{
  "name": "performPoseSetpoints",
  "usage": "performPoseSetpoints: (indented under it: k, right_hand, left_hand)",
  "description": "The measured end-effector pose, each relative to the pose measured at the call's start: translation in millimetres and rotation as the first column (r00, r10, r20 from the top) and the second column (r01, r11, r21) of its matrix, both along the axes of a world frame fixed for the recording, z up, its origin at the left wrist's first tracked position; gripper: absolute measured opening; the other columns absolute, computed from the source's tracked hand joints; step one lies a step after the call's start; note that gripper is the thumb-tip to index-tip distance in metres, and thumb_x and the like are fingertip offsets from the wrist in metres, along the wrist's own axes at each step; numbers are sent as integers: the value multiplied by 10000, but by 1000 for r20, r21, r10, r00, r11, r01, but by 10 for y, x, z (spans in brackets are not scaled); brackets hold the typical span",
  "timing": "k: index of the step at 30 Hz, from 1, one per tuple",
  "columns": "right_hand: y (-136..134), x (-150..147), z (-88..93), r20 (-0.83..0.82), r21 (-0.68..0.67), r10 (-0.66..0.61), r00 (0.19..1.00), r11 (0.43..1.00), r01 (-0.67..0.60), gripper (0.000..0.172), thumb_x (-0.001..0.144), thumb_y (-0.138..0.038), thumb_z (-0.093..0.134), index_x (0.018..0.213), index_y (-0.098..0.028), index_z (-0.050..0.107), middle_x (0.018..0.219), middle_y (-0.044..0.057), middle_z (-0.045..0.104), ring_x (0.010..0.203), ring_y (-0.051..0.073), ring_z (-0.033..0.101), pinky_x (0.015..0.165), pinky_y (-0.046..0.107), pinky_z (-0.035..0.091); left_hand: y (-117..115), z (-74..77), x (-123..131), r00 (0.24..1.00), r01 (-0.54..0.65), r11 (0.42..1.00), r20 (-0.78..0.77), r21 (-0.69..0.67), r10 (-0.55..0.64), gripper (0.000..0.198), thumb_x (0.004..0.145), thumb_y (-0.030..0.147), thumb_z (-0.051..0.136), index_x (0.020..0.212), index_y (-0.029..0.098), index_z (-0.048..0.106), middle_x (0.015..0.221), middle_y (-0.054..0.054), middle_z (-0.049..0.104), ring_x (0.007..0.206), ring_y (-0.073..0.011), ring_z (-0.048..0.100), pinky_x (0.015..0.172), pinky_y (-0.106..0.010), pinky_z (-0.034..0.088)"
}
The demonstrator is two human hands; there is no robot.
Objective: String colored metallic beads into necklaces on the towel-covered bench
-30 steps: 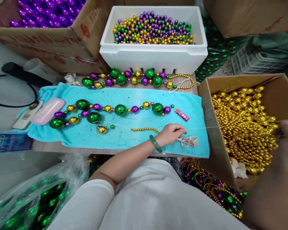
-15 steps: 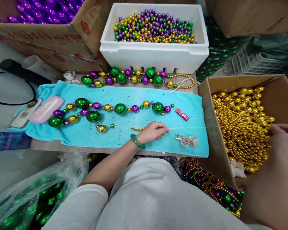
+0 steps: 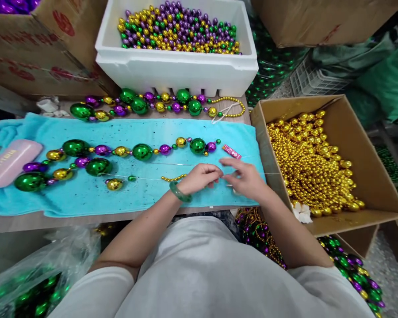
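Observation:
My left hand (image 3: 204, 177), with a green bangle at the wrist, is closed in a pinch over the towel on a thin clear thread (image 3: 139, 177). A short row of small gold beads (image 3: 173, 178) runs in under it. Close to its fingertips is my right hand (image 3: 244, 177), fingers curved and apart, nothing visible between them. Left of the hands lies a strand of large green, purple and gold beads (image 3: 142, 151). A loose gold bead (image 3: 114, 184) and a small green bead (image 3: 132, 178) sit nearby. The scissors are mostly hidden under my right hand.
A turquoise towel (image 3: 86, 203) covers the table. A pink case (image 3: 15, 161) and a small pink packet (image 3: 231, 151) lie on it. A finished-looking strand (image 3: 139, 106) stretches behind, before a white foam box (image 3: 175, 66) of beads. A carton (image 3: 378, 185) of gold beads stands right.
My right hand has come from the carton of gold beads to beside my left hand, over the scissors. The view has shifted to the right.

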State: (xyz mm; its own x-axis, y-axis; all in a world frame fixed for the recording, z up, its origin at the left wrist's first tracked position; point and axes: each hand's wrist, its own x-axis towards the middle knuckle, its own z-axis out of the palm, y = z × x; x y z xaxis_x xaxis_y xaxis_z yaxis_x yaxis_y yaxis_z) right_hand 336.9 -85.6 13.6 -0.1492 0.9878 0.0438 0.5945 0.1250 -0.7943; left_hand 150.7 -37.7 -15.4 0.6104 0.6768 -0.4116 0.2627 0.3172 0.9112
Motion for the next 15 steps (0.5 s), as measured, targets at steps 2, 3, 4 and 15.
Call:
performPoseSetpoints:
  k: [2,3,4,15]
  right_hand:
    - [59,-221,-82,26,-139,56,998,989,-52,210,802,-221,580,968,-204,706,878,32,729,722,158,636,620,265,462]
    - [77,-255,-109,80,-189,55,995,981,-39,168,812,-230,575,903,-194,713,790,25,718,658,149,613,596,260,436]
    - [86,-247,-126,155,-227,53,986,974,-17,152,820,-241,573,846,-189,713,728,20,703,617,144,591,576,259,408]
    - [52,115,-68,598,-468,176,782,869,162,221,826,-319,527,849,-255,738,625,23,663,603,175,569,537,265,308]
  left_hand:
    - [-18,8,-28,999,-3,996,-42,88,7,300,813,415,559,737,145,666,626,-2,602,544,-113,558,544,-245,448]
    - [-24,9,-95,997,-7,989,-71,149,18,312,822,425,553,746,149,677,653,-14,628,595,-131,585,587,-260,467]
    - [-28,8,-199,994,-10,974,-106,224,35,312,829,427,552,775,156,695,714,-31,664,675,-153,615,653,-280,488]
    - [-185,-285,-1520,643,336,671,-682,661,349,328,858,275,509,1105,141,678,1016,-122,653,971,-288,575,925,-436,449]
